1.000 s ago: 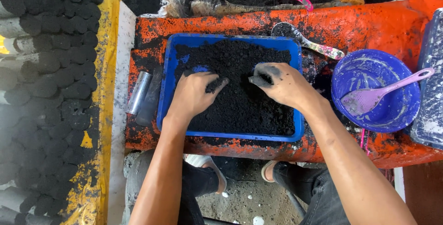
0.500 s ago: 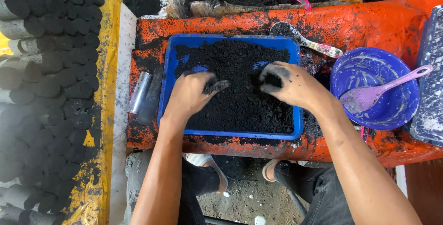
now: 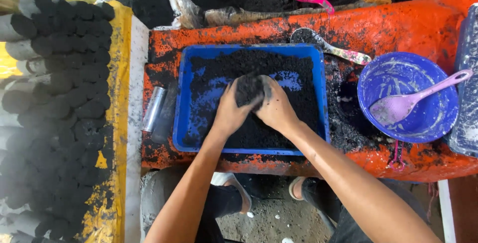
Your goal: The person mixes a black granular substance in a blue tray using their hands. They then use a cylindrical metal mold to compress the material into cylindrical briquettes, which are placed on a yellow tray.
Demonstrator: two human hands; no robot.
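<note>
- A clump of black charcoal mix (image 3: 248,89) is cupped between the left hand (image 3: 230,112) and the right hand (image 3: 275,108), the fingers of both curled closed around it.
- The clump is held over the middle of a blue rectangular tray (image 3: 182,118), in which more loose black mix is spread.
- The tray is set on an orange, soot-stained bench (image 3: 398,24).
- A blue bowl (image 3: 440,118) with a lilac plastic spoon (image 3: 401,104) is seen to the right of the tray, apart from it.
- A metal tube (image 3: 153,108) is laid just left of the tray.
- Stacked black briquettes (image 3: 59,103) are piled at far left.
</note>
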